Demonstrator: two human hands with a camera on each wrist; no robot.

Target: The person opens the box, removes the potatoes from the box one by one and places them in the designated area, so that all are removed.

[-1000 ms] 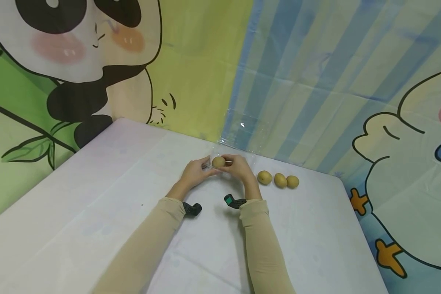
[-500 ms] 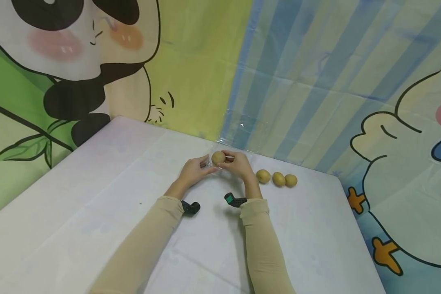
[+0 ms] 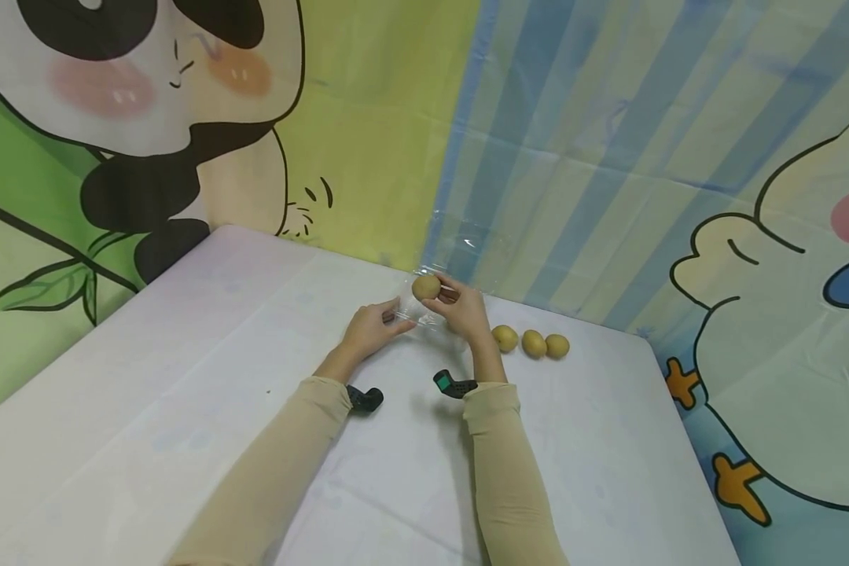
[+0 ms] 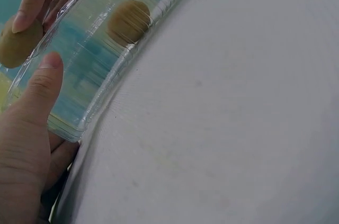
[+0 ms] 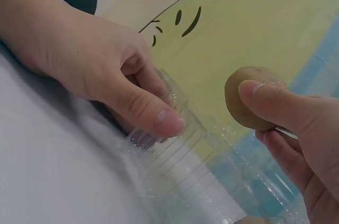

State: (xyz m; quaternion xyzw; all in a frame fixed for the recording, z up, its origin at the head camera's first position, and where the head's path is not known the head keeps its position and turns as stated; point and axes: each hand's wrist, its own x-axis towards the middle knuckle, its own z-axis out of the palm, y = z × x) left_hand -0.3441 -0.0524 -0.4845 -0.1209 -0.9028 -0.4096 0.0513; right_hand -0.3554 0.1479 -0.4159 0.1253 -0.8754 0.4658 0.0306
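Note:
A clear plastic box with a raised lid (image 3: 467, 244) stands near the far table edge. My left hand (image 3: 370, 332) grips its near left side, thumb on the rim in the right wrist view and fingers below. Between the thumb and fingers of my right hand (image 3: 464, 314) is a round, yellow-brown potato (image 3: 426, 287), held over the box. The left wrist view shows another potato (image 4: 128, 21) through the clear box wall (image 4: 79, 75); I cannot tell whether it lies inside or behind.
Three potatoes (image 3: 534, 343) lie in a row on the white-covered table (image 3: 594, 456), right of my right hand. Behind the table hangs a cartoon-printed cloth (image 3: 368, 118), close to the lid. Each wrist wears a small black device (image 3: 455, 384).
My right hand has raised the potato, moving it farther from me and slightly right, away from my left hand. The left hand stays at the box's side.

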